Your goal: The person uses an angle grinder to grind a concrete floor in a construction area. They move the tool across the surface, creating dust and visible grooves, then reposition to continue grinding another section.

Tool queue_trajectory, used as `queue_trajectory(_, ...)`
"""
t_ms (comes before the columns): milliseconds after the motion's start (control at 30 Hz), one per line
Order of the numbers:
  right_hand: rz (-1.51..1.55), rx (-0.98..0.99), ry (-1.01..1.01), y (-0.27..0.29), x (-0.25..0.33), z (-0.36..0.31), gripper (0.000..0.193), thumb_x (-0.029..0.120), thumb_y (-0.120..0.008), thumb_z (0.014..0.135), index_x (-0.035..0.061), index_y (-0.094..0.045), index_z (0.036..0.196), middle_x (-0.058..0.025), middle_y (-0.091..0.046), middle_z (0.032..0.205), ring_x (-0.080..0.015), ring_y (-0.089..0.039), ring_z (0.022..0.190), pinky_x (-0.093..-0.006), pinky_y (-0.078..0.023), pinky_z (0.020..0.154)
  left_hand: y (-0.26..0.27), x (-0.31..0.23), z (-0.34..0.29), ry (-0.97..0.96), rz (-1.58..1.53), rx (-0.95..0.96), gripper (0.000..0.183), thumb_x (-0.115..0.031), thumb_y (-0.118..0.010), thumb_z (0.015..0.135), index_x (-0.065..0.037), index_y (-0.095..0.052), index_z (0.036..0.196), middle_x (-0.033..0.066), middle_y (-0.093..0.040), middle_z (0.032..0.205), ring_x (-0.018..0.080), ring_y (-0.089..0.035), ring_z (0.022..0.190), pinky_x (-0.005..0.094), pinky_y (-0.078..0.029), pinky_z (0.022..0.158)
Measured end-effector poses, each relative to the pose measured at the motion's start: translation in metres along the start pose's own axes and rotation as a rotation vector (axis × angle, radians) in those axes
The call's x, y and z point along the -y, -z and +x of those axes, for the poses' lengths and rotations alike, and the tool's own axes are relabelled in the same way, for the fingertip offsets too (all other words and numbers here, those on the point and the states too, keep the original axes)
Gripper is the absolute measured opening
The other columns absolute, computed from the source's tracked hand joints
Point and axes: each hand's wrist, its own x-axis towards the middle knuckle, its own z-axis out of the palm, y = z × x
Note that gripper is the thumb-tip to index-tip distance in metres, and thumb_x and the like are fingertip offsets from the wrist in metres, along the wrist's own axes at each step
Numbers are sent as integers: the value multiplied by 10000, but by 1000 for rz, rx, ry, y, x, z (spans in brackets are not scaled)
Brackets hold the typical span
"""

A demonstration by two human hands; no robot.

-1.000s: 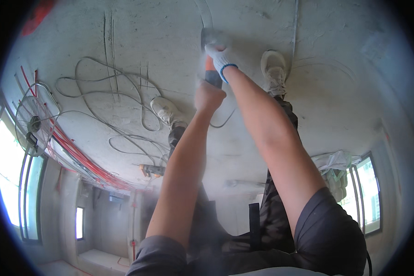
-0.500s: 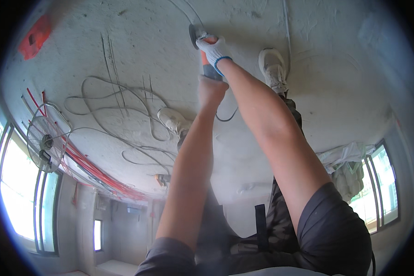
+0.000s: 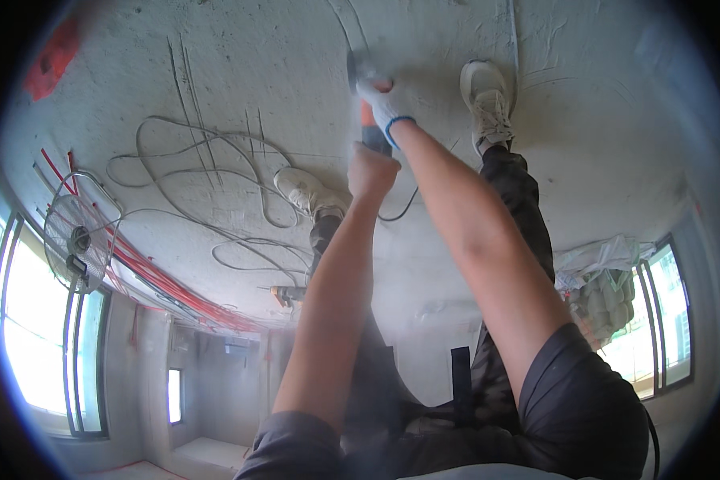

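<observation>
An angle grinder (image 3: 368, 114) with an orange and dark grey body is held down at the grey concrete floor (image 3: 240, 88). My right hand (image 3: 389, 104), in a white knitted glove with a blue cuff, is closed around its front part, just behind the disc. Farther back, my left hand (image 3: 374, 170) wraps the rear end of the body. The dark disc (image 3: 351, 72) stands on edge at the floor, partly blurred by dust. Beyond it, long thin grooves (image 3: 346, 24) run away across the concrete.
My shoes (image 3: 488, 96) stand either side of the grinder. A grey cable (image 3: 160, 186) lies in loops to the left, near a power tool (image 3: 284, 296). Farther left are a fan (image 3: 78, 238), red conduits (image 3: 164, 282) and a red object (image 3: 54, 60). Sacks (image 3: 604, 308) stand at right.
The grinder has come nearer to my feet along the floor, both hands keeping their grip. Dust around the disc looks thicker. The whole view has shifted slightly.
</observation>
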Motion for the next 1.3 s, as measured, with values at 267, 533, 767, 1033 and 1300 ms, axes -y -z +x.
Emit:
queue_trajectory(267, 368, 58, -68, -7, -40, -87, 447, 446, -841, 893, 56, -773, 1099, -56, -757, 1060, -184, -684, 966, -372, -541, 882, -24, 80, -11, 44, 133, -23, 589, -195, -810, 715, 11, -551, 1202, 282, -747, 1121, 485, -723, 1108, 542, -574, 966)
queue_trajectory(533, 152, -86, 0, 6, -103, -138, 746, 498, -824, 890, 8, -563, 1387, -156, -724, 1191, -300, -698, 1099, -421, -535, 980, -59, 126, -69, 14, 53, -117, 460, -217, -766, 744, -31, -559, 1110, 279, -749, 1004, 513, -723, 1011, 569, -566, 910)
queue_trajectory(767, 212, -20, -47, 34, -97, -133, 715, 484, -835, 883, 10, -572, 1349, -166, -722, 1193, -297, -697, 1092, -424, -537, 961, -71, 113, -75, 61, 38, -83, 493, -197, -741, 740, -54, -585, 1186, 256, -755, 1070, 489, -724, 1051, 562, -574, 904)
queue_trajectory(1033, 228, 1, -52, 25, -89, -106, 662, 427, -845, 890, 17, -603, 1351, -140, -733, 1190, -256, -695, 1060, -407, -542, 938, -71, 98, -53, 50, 25, -90, 515, -180, -744, 736, -37, -564, 1197, 283, -747, 1077, 508, -715, 1069, 563, -565, 924)
queue_trajectory(1300, 294, -22, -56, 24, -50, -99, 476, 431, -846, 882, 54, -763, 1161, -85, -766, 1152, -201, -702, 1029, -386, -548, 924, -62, 81, -32, -1, 62, -53, 501, -190, -748, 773, -15, -559, 1203, 280, -743, 1135, 496, -716, 1110, 552, -566, 956)
